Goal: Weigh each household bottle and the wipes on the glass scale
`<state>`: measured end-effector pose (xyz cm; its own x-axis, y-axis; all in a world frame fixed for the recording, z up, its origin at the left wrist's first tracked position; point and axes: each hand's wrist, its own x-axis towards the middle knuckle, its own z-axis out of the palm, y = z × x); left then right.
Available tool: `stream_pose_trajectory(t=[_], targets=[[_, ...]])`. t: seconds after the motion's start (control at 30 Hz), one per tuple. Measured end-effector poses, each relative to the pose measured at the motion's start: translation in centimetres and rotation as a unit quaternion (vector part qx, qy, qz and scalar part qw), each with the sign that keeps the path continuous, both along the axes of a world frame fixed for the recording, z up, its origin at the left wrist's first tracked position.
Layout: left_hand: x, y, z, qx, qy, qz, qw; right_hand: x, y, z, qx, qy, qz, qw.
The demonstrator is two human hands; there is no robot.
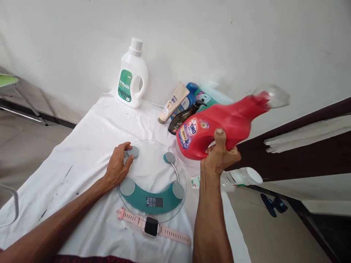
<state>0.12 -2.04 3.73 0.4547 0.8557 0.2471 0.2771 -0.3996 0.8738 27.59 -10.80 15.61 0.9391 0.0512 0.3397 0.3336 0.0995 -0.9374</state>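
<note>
Right forearm (211, 219) nearest my lens, rising from the lower edge. From my remote post: right hand (220, 153) closed round the handle of the red bottle (233, 118), which tilts in the air, clear cap end up to the right, beyond the scale (153, 204). Left hand (120, 162) part open, thumb and fingers about the scale's far-left pad (133, 152), no firm grip evident. I judge the bottle smooth, semi-stiff, heavy if full; best held by its handle.

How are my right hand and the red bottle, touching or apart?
Touching. The head view shows the right hand wrapped around the handle of the red bottle, thumb against it.
</note>
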Motion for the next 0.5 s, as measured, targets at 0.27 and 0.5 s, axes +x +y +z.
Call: stream_pose_trajectory(t=[0.27, 0.5], targets=[[-0.2, 0.1, 0.1, -0.003, -0.001, -0.015, 1.0, -4.3, -1.9, 2.2, 0.046, 0.044, 0.198, 0.978], [0.0, 0.2, -0.4, -0.012, -0.027, -0.007, 1.0, -8.2, -3.6, -0.2, 0.022, 0.1, 0.284, 0.953]])
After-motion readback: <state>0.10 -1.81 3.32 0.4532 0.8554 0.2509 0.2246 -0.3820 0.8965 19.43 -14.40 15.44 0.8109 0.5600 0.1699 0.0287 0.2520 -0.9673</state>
